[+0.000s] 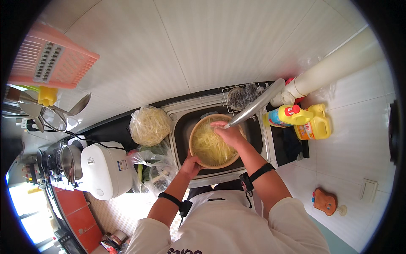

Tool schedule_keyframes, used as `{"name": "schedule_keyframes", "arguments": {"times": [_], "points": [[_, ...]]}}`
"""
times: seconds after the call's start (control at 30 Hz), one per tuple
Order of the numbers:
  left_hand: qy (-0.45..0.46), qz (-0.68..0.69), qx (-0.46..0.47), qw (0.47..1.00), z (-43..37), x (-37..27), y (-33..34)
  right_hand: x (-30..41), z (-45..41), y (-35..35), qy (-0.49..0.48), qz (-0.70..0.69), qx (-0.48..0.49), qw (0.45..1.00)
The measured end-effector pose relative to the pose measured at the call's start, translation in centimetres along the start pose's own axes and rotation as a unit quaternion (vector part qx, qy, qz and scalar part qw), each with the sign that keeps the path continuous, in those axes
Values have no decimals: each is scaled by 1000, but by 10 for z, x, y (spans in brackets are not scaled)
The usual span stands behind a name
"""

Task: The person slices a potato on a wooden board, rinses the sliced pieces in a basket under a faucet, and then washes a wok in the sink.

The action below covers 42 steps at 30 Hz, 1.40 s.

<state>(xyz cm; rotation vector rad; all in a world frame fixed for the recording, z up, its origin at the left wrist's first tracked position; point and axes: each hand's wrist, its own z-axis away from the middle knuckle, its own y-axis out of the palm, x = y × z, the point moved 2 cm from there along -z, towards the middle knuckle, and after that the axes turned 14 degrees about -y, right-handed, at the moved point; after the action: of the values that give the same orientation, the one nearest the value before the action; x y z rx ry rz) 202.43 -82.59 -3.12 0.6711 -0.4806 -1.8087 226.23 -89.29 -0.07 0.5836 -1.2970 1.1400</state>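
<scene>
In the sink (253, 152) sits a round tan basin (191, 141) with pale yellow shredded strips (212, 143) in it, which look like potato. My left hand (190, 166) grips the basin's lower left rim. Above the basin's upper right part, my right hand (226, 131) is at the end of the metal faucet spout (257, 103); its fingers point left and whether they touch the spout I cannot tell. Nothing is plainly held in that hand.
Left of the sink lie a plastic bag of pale sprouts or strips (149, 126), a bag of green vegetables (149, 168) and a white rice cooker (106, 171). A wire rack (225, 98) with steel scourers (249, 92) stands behind; yellow detergent bottles (290, 116) stand on the right.
</scene>
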Motion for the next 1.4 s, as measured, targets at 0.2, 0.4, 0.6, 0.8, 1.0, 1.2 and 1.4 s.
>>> {"name": "schedule_keyframes", "arguments": {"times": [0.2, 0.4, 0.6, 0.8, 1.0, 1.2, 1.4], "points": [[11, 2, -10, 1000, 1, -1, 2, 15, -19, 6, 82, -205, -135, 966], [7, -8, 19, 1000, -4, -4, -2, 35, 9, -9, 52, -58, -25, 997], [16, 0, 13, 1000, -3, -1, 3, 39, 15, -17, -105, 91, -53, 989], [15, 10, 30, 999, -4, 0, 0, 21, 25, -26, -25, -383, -66, 921], [12, 11, 40, 999, -7, 2, 0, -31, 28, -80, 0, -146, -191, 971], [16, 12, 33, 999, 1, 3, 1, -39, 33, -114, -60, -162, -267, 948], [14, 16, 39, 999, 2, 8, -4, -52, 59, -75, 9, 144, -102, 984]]}}
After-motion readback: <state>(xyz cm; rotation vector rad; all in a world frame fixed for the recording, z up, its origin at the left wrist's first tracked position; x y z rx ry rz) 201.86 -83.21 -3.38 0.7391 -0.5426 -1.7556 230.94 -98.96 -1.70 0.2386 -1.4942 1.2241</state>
